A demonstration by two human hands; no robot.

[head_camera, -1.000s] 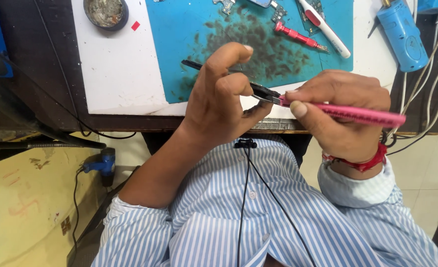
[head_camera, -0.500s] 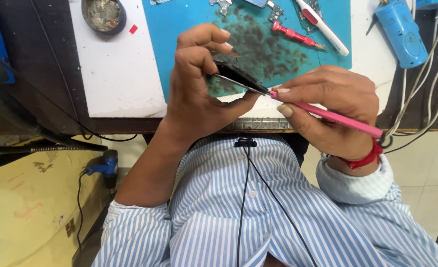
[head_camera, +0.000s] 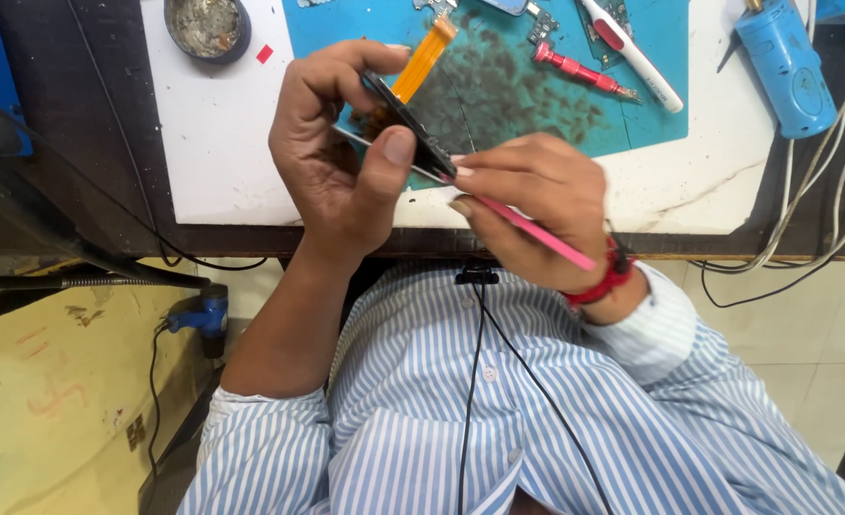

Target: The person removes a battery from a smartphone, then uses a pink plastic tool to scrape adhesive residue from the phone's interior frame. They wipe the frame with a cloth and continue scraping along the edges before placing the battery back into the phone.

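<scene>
our left hand pinches a thin dark phone screen panel edge-on above the bench; our right hand grips a pink prying tool at its lower edge. too much leverage could crack it or tear the orange flex ribbon. the tool's tip and the panel's face stay hidden from us.

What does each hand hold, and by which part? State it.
Left hand: thin dark flat panel with orange ribbon cable, pinched at its edges. Right hand: slim pink tool, near its tip.
</scene>
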